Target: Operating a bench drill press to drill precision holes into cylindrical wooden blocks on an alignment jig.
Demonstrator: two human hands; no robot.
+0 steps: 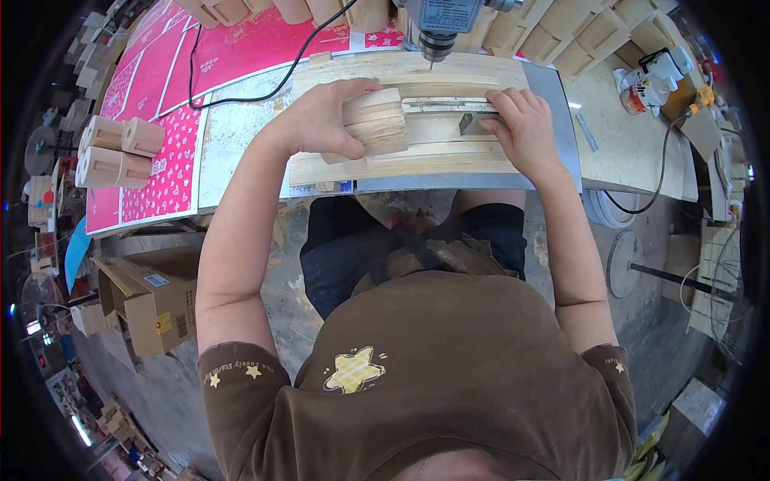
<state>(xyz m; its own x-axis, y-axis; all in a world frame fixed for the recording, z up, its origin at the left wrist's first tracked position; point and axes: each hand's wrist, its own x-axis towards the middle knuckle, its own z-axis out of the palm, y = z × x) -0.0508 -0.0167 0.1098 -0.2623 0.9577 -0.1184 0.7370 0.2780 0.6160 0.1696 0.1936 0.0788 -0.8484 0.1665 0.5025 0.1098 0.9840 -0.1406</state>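
My left hand [325,120] is wrapped round a pale wooden block [375,120], thumb on the near side and fingers on the far side. The block sits in a wooden jig [433,167] made of long light strips. To its right, a shiny metal bar [445,105] runs along the jig's channel. My right hand [523,127] is closed at the bar's right end, fingertips on it and thumb by a small dark metal plate [467,123]. Beyond the jig, a drill chuck [437,46] with a thin bit points down, apart from the block.
Several wooden pieces with cut recesses [120,152] stand on the pink patterned sheet [172,148] at left. More line the back. A black cable [265,98] curves over the table. At right lie a pale blue marker [587,132] and a can [642,94]. A cardboard box [152,301] is below left.
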